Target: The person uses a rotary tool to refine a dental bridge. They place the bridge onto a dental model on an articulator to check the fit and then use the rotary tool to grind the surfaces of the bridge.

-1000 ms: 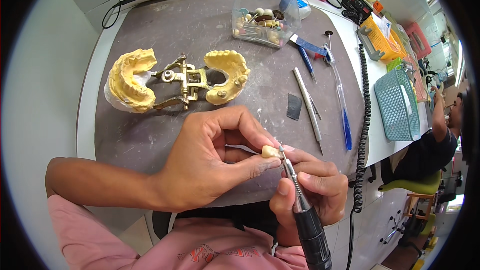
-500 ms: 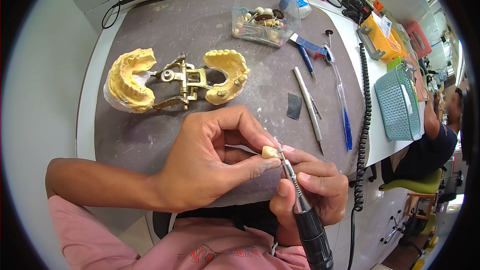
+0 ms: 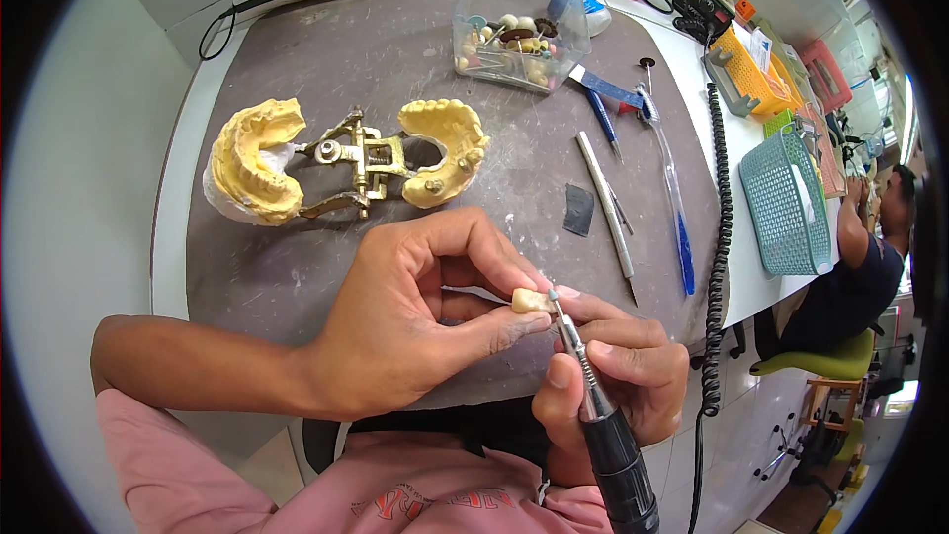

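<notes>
Between the thumb and fingers of my left hand (image 3: 425, 311) is a small cream dental crown piece (image 3: 530, 302), shaped like a tooth or two. My right hand (image 3: 628, 366) grips a black and silver dental handpiece (image 3: 605, 425), with its shaft pointing up and to the left. A small pale blue-green grinding tip (image 3: 554, 295) at the handpiece's end is at the right end of the crown piece; whether they touch I cannot tell. Beyond my hands lies an opened brass articulator (image 3: 364, 160) carrying yellow plaster tooth casts (image 3: 443, 153) on both sides.
A clear plastic box (image 3: 519, 30) of burs and polishing wheels stands at the back. Right of my hands lie a carving knife (image 3: 607, 203), a dark square patch (image 3: 579, 210) and a toothbrush (image 3: 676, 193). A coiled black cord (image 3: 722, 237) hangs beside a blue-green basket (image 3: 786, 203). Another person sits far right.
The crown piece has turned slightly in my left fingers and shows more of its length. The handpiece stays nearly in place. The view has shifted a little.
</notes>
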`<state>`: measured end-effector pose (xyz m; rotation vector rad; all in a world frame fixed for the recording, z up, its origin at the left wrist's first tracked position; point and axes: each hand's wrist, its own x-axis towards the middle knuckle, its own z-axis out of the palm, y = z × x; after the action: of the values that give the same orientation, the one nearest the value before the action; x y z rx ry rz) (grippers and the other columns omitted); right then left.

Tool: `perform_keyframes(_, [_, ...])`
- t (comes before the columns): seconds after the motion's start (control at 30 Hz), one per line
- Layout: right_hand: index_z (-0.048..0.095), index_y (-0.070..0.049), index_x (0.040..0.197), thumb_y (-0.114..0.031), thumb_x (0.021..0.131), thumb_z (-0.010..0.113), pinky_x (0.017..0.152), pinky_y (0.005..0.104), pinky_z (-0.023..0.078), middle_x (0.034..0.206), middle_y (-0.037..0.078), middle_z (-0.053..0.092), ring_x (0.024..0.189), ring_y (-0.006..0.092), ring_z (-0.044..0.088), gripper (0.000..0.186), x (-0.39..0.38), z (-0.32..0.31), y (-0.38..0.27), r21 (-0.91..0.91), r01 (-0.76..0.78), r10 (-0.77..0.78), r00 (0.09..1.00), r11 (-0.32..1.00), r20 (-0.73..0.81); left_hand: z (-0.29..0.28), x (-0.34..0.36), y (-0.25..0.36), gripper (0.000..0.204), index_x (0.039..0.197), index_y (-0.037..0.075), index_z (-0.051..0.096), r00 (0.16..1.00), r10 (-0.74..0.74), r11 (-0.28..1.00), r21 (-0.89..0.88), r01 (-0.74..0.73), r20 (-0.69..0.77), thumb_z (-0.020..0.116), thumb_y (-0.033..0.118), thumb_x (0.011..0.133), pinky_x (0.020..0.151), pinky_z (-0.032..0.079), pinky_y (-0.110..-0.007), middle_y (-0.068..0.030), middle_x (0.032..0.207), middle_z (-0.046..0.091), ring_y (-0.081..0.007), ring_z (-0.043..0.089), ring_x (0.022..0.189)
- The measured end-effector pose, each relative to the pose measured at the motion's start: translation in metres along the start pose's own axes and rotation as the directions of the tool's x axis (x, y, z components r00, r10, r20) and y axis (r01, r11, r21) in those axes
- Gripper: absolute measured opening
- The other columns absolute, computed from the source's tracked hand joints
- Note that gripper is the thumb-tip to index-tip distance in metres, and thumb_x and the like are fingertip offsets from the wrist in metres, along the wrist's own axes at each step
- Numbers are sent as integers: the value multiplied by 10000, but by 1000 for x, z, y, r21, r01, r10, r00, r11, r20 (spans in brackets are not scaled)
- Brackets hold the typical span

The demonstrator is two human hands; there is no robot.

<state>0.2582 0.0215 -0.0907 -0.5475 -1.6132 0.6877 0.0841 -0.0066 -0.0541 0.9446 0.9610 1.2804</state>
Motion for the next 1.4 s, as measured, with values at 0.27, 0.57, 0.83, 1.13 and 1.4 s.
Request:
perform_keyframes(0.27, [521, -17, 912, -67, 795, 813, 702, 385, 644, 762, 155, 671, 871, 367, 749, 319, 2, 1, -1, 1, 23, -23, 999, 1000, -22, 0, 0, 0, 232, 961, 20, 564, 999, 33, 999, 22, -33, 17, 722, -97, 838, 913, 596, -296, -139, 1072, 633, -159, 668, 1013])
perform_keyframes(0.57, [499, -25, 898, -77, 811, 792, 689, 382, 646, 735, 135, 663, 844, 377, 750, 310, 2, 1, 1, -20, 64, -64, 998, 998, 0, -2, -1, 0, 237, 961, 24, 561, 999, 50, 997, 59, -51, 21, 723, -97, 836, 911, 598, -304, -139, 1076, 632, -165, 670, 1021])
perform_keyframes(0.83, [490, -28, 905, -77, 812, 797, 696, 375, 646, 709, 128, 664, 857, 377, 748, 325, 1, 0, 1, -9, 62, -62, 998, 998, 4, -2, -1, -1, 245, 957, 30, 556, 998, 54, 997, 51, -55, 22, 728, -94, 834, 904, 597, -303, -138, 1061, 634, -168, 671, 1022])
perform_keyframes(1.13, [492, -37, 909, -74, 811, 800, 675, 360, 642, 730, 120, 657, 862, 362, 752, 325, 0, -1, 0, -32, 52, -52, 999, 998, -8, -2, -1, -2, 253, 978, 34, 545, 998, 46, 998, 38, -47, 36, 708, -108, 847, 918, 587, -299, -150, 1086, 637, -178, 668, 1046])
perform_keyframes(1.4, [514, -34, 958, -61, 802, 808, 702, 366, 638, 785, 136, 670, 882, 376, 745, 334, 2, -9, 2, 48, 55, -55, 998, 997, 18, -4, 2, -1, 266, 1076, 18, 546, 995, 50, 999, -5, -50, 84, 678, -99, 876, 936, 585, -332, -171, 1130, 651, -213, 669, 1085])
